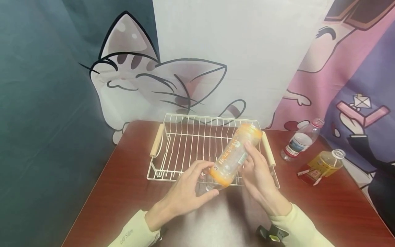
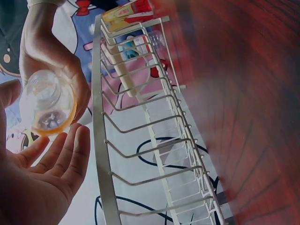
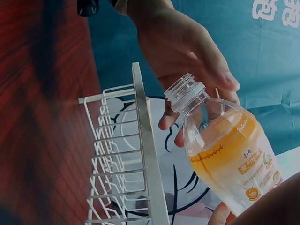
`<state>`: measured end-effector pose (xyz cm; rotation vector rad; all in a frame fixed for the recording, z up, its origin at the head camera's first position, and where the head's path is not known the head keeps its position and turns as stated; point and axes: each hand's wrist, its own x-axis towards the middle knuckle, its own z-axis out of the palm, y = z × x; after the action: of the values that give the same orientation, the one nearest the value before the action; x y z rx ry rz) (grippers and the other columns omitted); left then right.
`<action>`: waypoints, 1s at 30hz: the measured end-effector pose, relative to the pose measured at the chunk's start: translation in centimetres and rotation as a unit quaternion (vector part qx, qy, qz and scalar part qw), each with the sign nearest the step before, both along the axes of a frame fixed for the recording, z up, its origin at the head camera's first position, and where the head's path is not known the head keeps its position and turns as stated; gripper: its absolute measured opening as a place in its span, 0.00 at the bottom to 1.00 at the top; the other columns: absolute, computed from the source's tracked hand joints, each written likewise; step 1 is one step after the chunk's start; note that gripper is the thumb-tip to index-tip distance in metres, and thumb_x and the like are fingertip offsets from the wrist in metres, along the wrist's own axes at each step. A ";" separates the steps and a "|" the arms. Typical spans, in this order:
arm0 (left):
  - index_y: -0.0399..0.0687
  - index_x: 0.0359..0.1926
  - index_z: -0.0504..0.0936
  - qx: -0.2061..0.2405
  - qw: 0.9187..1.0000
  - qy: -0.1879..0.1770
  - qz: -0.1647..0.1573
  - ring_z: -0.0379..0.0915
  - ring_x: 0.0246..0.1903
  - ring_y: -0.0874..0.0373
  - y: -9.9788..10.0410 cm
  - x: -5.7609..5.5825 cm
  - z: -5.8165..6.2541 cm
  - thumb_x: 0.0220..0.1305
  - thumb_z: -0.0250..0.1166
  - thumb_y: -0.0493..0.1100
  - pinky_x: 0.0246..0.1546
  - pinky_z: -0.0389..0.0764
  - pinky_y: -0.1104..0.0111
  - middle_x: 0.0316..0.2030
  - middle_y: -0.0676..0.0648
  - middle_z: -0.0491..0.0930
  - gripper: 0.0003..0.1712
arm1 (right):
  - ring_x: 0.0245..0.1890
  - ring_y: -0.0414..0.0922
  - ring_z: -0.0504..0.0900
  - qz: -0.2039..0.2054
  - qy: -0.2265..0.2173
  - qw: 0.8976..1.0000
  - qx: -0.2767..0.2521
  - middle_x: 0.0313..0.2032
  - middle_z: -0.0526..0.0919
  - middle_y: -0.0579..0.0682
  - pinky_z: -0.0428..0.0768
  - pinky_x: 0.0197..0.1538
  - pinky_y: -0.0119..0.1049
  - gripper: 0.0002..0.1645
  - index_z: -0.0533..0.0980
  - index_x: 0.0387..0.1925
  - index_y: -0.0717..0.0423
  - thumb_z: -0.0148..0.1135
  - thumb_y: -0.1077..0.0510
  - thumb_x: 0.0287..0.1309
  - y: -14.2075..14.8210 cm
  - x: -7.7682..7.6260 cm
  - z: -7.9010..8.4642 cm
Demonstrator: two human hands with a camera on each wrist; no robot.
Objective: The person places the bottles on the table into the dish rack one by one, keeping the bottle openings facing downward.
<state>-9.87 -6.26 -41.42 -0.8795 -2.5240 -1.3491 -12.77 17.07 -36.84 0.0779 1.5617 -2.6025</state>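
Bottle (image 1: 229,158) gripped in the right hand (image 1: 259,173), left hand (image 1: 185,192) spread beside its neck

Head view: the bottle, clear with orange bands at both ends, is held aslant in the air, seen against the right half of a white wire rack (image 1: 191,135) with wooden handles. The right hand curls around its side, thumb along the front. The left hand lies at the lower end, thumb and fingers well parted around the neck; whether a fingertip touches is unclear. On the reddish-brown counter (image 1: 118,185), right of the rack, stand a clear bottle (image 1: 300,141) and a yellow-labelled bottle (image 1: 322,166).

Left wrist view: the uncapped mouth (image 2: 45,96) faces the camera. The right hand wraps the bottle from behind; the left hand's fingers extend beneath it, palm open, pinching nothing.

Right wrist view: the threaded neck (image 3: 185,93) points toward the left hand, whose loosely bent fingers sit behind it. The right hand shows only partly, dark, at the lower corner.
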 end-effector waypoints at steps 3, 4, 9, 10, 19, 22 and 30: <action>0.51 0.76 0.74 0.004 1.000 0.010 0.000 0.82 0.61 0.55 -0.4 0.0 0.1 0.69 0.77 0.52 0.61 0.86 0.55 0.70 0.52 0.78 0.39 | 0.68 0.41 0.75 0.000 0.013 1.000 0.003 0.63 0.80 0.42 0.66 0.77 0.43 0.23 0.73 0.72 0.45 0.57 0.44 0.84 -0.2 -0.4 0.2; 0.51 0.76 0.74 0.007 1.000 0.012 0.002 0.81 0.64 0.54 -0.6 0.0 0.1 0.69 0.77 0.52 0.63 0.86 0.53 0.70 0.52 0.78 0.39 | 0.67 0.41 0.75 0.000 0.016 1.000 0.004 0.63 0.80 0.42 0.66 0.77 0.42 0.22 0.74 0.71 0.45 0.57 0.44 0.84 -0.3 -0.5 0.3; 0.49 0.75 0.76 0.013 0.999 0.023 0.018 0.79 0.66 0.54 -1.4 -0.1 0.0 0.73 0.74 0.50 0.64 0.85 0.52 0.70 0.50 0.79 0.34 | 0.65 0.41 0.77 -0.001 0.024 1.000 0.007 0.60 0.82 0.42 0.69 0.75 0.42 0.19 0.77 0.67 0.44 0.58 0.44 0.84 -0.5 -0.9 0.4; 0.49 0.74 0.77 0.013 0.999 0.026 0.023 0.79 0.65 0.54 -1.6 -0.1 0.0 0.73 0.73 0.49 0.63 0.85 0.52 0.69 0.50 0.79 0.33 | 0.65 0.41 0.77 -0.002 0.025 1.000 0.010 0.60 0.82 0.42 0.70 0.75 0.42 0.19 0.77 0.67 0.44 0.58 0.44 0.84 -0.5 -0.9 0.4; 0.45 0.63 0.86 0.007 0.983 0.089 0.159 0.80 0.66 0.48 -4.0 -1.3 -0.2 0.70 0.76 0.44 0.70 0.78 0.47 0.63 0.47 0.85 0.23 | 0.65 0.43 0.76 0.010 0.046 0.999 0.023 0.61 0.80 0.43 0.72 0.73 0.42 0.25 0.72 0.73 0.48 0.56 0.45 0.85 -0.6 -1.8 1.1; 0.44 0.63 0.87 -0.007 0.973 0.095 0.211 0.76 0.69 0.44 -4.9 -1.7 -0.3 0.68 0.77 0.45 0.72 0.75 0.45 0.65 0.44 0.84 0.24 | 0.67 0.43 0.74 0.011 0.061 0.998 0.012 0.62 0.79 0.44 0.69 0.75 0.42 0.27 0.70 0.75 0.51 0.58 0.46 0.84 -0.8 -2.2 1.5; 0.43 0.75 0.79 -0.063 0.958 0.017 0.280 0.55 0.82 0.37 -6.9 -1.8 -1.4 0.69 0.76 0.52 0.80 0.57 0.35 0.81 0.38 0.65 0.38 | 0.66 0.44 0.76 0.017 0.101 0.994 0.021 0.60 0.81 0.44 0.70 0.75 0.42 0.23 0.74 0.72 0.51 0.56 0.48 0.85 -1.8 -4.1 3.6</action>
<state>-11.71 -13.16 -42.81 -0.1610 -2.5679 -0.9873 -16.83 15.24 -33.22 -0.2146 1.6634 -2.6215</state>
